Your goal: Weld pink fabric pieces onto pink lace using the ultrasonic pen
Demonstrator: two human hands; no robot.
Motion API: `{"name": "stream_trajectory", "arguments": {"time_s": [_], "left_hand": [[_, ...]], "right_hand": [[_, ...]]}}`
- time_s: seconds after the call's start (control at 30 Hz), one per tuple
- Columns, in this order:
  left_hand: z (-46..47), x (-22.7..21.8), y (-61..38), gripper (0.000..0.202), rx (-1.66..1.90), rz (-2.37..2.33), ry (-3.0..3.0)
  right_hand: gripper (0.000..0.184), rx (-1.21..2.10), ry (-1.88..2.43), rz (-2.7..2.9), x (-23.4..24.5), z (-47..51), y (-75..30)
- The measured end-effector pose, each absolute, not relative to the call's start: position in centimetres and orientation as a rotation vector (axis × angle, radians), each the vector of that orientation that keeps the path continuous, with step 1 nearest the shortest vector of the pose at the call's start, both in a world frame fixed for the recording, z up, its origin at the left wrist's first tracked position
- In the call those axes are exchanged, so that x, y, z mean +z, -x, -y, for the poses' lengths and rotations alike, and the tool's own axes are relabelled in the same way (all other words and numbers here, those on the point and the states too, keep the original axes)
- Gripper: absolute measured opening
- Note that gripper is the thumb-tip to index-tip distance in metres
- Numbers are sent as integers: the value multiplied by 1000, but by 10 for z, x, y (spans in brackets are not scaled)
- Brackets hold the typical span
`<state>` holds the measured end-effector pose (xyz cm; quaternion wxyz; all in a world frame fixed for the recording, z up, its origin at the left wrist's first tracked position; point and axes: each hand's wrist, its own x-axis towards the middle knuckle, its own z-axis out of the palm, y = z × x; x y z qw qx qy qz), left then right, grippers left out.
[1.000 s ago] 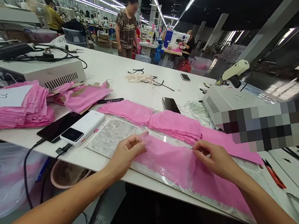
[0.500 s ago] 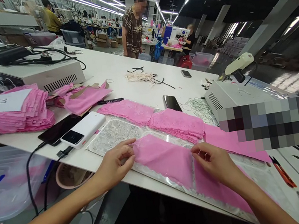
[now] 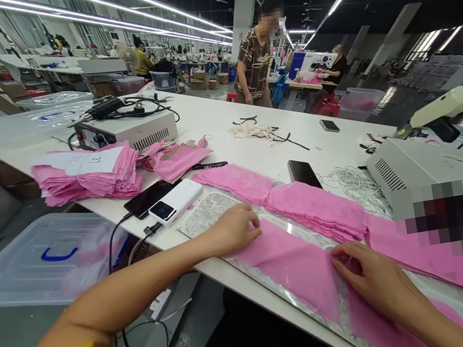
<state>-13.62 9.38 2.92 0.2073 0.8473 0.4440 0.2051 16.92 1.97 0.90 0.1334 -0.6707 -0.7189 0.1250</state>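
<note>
A thin pink fabric piece lies across a clear plastic template near the table's front edge. My left hand is closed at its upper left corner, fingers curled and the fingertips partly hidden. At the upper right corner, my right hand pinches the fabric between thumb and forefinger. Another flat pink piece extends below my right wrist. Just behind the template are two stacks of cut pink pieces, a left stack and a right stack.
A power bank and a dark phone sit left of the template. Behind are a bundled pink pile, a grey control box and another phone. A grey machine stands right. One person stands beyond the table.
The view has swung left, so the table's things appear further right and lower. My left hand has turned and reaches over the fabric's corner, where the cloth now shows a diagonal fold.
</note>
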Motion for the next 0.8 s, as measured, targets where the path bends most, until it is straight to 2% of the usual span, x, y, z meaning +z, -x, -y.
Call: {"name": "stream_trajectory", "arguments": {"time_s": [0.3, 0.8], "left_hand": [[-97, 21, 111, 9, 446, -1209, -2416], [-118, 34, 122, 15, 370, -1280, -2628]], "right_hand": [[28, 330, 1846, 2132, 6, -22, -175], [20, 318, 1795, 2011, 25, -10, -160]]}}
